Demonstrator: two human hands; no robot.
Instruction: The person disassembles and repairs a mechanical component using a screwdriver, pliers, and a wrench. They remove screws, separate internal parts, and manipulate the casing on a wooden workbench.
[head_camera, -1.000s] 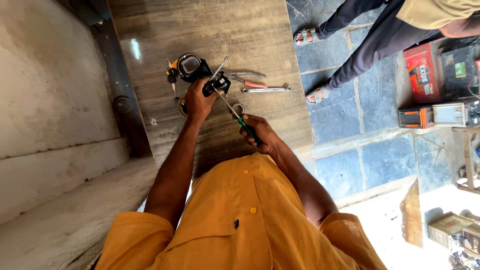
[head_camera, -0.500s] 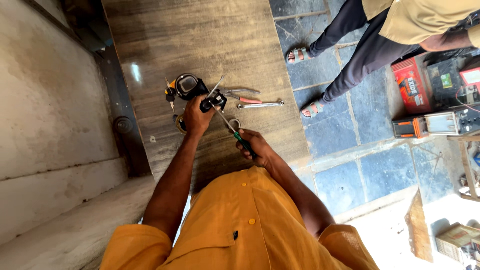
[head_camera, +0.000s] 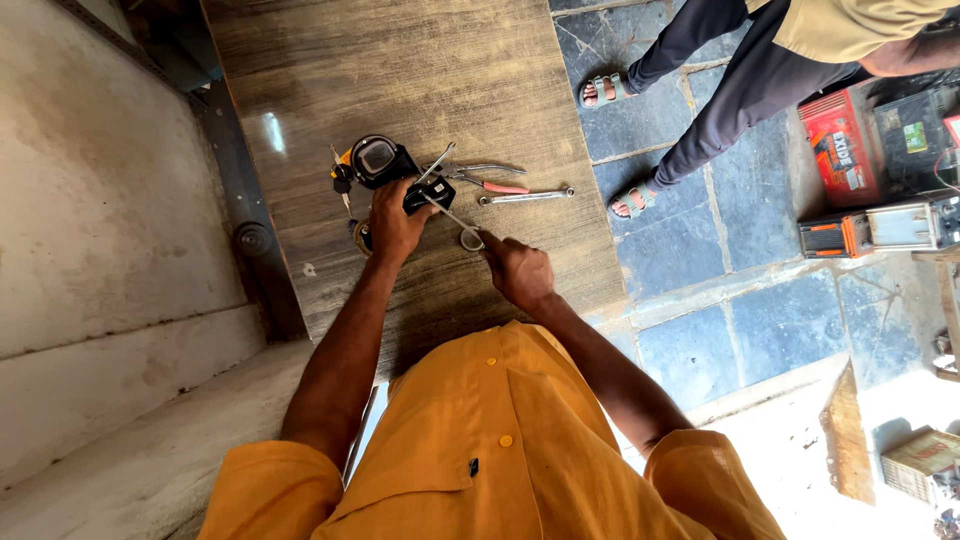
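Right hand (head_camera: 520, 272) shifted right, screwdriver (head_camera: 448, 213) tip on black part (head_camera: 428, 193); red box (head_camera: 838, 148) right

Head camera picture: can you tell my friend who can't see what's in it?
A person in an orange shirt works at a wooden table: the left hand grips a black device, and the right hand holds a thin tool against it. Pliers and a wrench lie nearby.

Pliers (head_camera: 478, 176), spanner (head_camera: 527, 197), red battery (head_camera: 840, 140) (beside a standing person (head_camera: 740, 80))
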